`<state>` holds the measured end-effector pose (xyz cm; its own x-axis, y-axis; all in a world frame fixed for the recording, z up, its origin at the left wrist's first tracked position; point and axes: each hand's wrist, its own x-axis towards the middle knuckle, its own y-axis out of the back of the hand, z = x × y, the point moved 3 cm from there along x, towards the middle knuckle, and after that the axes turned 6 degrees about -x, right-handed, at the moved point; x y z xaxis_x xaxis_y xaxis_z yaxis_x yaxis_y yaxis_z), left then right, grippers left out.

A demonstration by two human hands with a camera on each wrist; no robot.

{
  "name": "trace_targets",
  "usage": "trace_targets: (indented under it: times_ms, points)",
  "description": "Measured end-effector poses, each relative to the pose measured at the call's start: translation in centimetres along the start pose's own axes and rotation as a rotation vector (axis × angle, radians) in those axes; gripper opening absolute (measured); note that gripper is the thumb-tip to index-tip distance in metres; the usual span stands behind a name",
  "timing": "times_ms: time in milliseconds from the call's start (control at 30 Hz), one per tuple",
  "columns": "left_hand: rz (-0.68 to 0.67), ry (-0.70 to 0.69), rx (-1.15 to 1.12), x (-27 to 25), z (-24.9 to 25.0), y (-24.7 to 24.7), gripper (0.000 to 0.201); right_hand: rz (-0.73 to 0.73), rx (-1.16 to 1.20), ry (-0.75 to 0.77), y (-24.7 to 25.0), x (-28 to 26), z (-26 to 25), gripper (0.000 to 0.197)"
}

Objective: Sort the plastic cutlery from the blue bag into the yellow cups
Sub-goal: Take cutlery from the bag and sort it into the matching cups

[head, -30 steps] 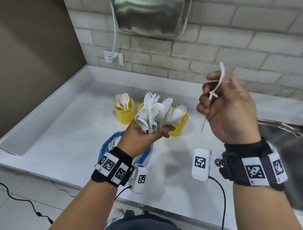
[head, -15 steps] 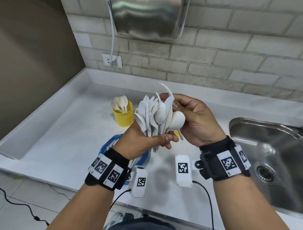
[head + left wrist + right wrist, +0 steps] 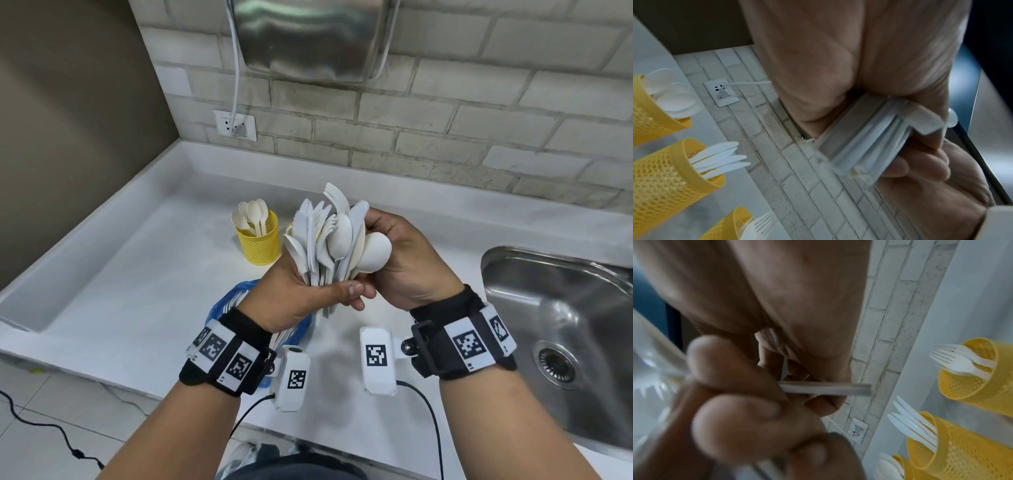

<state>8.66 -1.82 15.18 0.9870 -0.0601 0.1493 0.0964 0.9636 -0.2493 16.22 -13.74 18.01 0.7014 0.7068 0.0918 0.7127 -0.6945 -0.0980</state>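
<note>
The left hand (image 3: 301, 291) clenches a mixed cutlery bundle (image 3: 325, 240); the right hand (image 3: 407, 263) pinches one piece in it. Next: draw it out and drop it by kind into the yellow cups (image 3: 670, 181), eleven o'clock; blue bag (image 3: 229, 301) lies at seven.

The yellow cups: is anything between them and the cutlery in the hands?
Nothing visible blocks the way. The left hand grips the cutlery bundle above the counter, the right hand pinching one handle. The spoon cup, knife cup and fork cup stand open-topped beyond.
</note>
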Motion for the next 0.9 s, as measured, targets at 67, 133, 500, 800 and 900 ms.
trace_targets:
  times_ms: [67, 133, 500, 800, 900]
  points:
    - [-0.006, 0.021, 0.017, 0.1, -0.1, 0.1, 0.024, 0.035, 0.046, 0.02, 0.2, 0.1, -0.3, 0.018]
    - [-0.009, 0.044, 0.05, 0.1, -0.1, 0.1, 0.024, 0.084, 0.14, 0.053, 0.5, 0.1, -0.9, 0.02]
    - [0.034, 0.133, 0.103, 0.2, -0.6, 0.8, 0.006, 0.18, 0.513, 0.308, 5.1, 0.2, -4.8, 0.018]
    - [0.231, 0.06, 0.159, 1.2, -1.1, 2.3, 0.004, 0.289, 0.268, 0.332, 3.4, -2.0, -3.9, 0.025]
    - [0.251, 0.065, 0.17, 1.3, -1.2, 2.7, 0.006, 0.287, 0.207, 0.312, 1.5, -2.4, -1.8, 0.022]
